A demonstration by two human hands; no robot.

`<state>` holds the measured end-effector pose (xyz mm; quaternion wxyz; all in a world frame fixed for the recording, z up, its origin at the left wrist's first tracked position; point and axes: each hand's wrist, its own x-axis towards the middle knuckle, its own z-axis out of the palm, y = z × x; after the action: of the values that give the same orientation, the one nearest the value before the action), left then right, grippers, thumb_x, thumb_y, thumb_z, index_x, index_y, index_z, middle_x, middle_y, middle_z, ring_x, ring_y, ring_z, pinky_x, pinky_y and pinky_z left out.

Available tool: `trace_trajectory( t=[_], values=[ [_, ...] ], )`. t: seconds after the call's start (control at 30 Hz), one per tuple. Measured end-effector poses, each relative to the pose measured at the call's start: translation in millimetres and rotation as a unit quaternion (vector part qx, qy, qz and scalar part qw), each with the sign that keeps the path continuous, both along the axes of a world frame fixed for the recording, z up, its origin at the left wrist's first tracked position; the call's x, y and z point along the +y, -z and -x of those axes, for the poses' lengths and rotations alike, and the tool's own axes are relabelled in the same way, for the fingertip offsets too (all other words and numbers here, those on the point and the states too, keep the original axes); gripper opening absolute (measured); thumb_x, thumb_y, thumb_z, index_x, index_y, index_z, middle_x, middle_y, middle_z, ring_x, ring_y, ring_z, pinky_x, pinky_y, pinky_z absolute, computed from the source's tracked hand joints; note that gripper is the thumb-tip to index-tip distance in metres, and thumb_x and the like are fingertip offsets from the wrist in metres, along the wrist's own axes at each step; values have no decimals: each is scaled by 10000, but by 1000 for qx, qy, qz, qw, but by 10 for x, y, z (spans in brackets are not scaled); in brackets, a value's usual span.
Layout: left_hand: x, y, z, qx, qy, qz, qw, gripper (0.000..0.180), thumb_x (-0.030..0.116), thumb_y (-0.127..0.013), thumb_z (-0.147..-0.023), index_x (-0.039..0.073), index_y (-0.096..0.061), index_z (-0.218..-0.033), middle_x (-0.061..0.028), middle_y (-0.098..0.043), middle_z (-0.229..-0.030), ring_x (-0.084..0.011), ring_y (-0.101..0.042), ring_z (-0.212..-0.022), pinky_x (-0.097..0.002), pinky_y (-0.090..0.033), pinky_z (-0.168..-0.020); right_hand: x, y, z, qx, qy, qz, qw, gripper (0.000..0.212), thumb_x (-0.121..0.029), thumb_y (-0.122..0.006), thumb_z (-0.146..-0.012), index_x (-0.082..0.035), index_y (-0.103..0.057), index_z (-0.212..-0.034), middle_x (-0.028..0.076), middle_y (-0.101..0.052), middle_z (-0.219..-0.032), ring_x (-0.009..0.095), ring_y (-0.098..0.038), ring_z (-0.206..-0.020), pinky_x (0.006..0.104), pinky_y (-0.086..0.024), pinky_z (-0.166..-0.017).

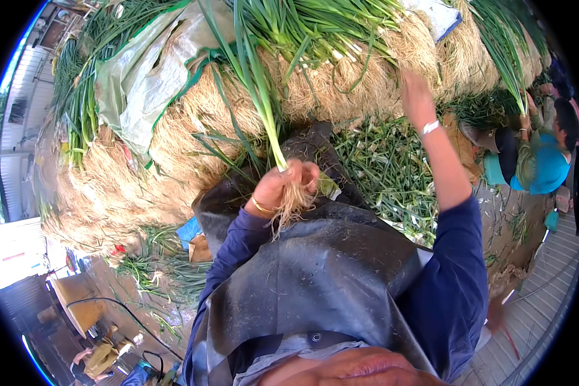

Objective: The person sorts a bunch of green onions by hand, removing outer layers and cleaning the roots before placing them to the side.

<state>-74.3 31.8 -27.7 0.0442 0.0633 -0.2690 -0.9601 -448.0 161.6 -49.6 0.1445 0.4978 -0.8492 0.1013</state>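
Note:
My left hand (273, 190) is closed round a small bunch of green onions (263, 106) just above their pale roots, over my lap. Their green leaves point up and away, and the stringy roots (294, 199) hang out below the fingers. Farther off, my right hand (418, 100) is stretched to the front of a long heap of green onions (302, 26), close to its mass of tan roots (360, 87). Its fingers are smeared and partly lost against the roots, so their grip is unclear. A black apron (321, 270) covers my lap.
Cut green leaves (389, 167) litter the ground beyond my lap. A pale woven sack (154, 71) lies on the heap at left. At right, a co-worker in teal (543, 164) holds more green onions (505, 58). Another person (99, 360) shows at lower left.

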Motion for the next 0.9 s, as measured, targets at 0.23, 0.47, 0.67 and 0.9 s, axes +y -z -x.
trace_trajectory(
  t=[0.23,0.47,0.67,0.9],
  values=[
    [-25,11,153,-172,-114,-15,978,292,294,-430,-973,54,-543,-1094,-110,-543,-1230,-229,-564,-1034,-335,-463,-864,-899,-914,551,-11,173,-70,982,227,-224,-520,-918,-44,-558,-1051,164,-615,-997,291,-608,-900,391,-494,-799],
    [-106,221,318,-177,-93,-11,980,403,258,-491,-941,14,-476,-1261,-118,-578,-1161,-237,-578,-1021,-358,-473,-857,-229,-163,-1875,-517,-114,158,834,217,-225,-619,-860,-18,-586,-917,87,-587,-813,184,-587,-719,298,-477,-693],
    [143,534,290,-312,-114,244,911,146,89,-639,-836,7,-610,-954,-37,-614,-756,-115,-583,-645,-246,-455,-544,-536,148,-1907,-434,-37,17,900,250,-270,-578,-867,-28,-514,-873,152,-603,-714,320,-607,-662,418,-480,-634],
    [68,509,198,-292,-185,243,907,155,83,-594,-885,-10,-580,-1009,-61,-631,-847,-133,-603,-716,-261,-489,-620,-277,-144,-2162,-687,-169,61,704,173,-178,-458,-903,-38,-489,-806,75,-599,-664,185,-568,-538,292,-461,-512]
  ],
)
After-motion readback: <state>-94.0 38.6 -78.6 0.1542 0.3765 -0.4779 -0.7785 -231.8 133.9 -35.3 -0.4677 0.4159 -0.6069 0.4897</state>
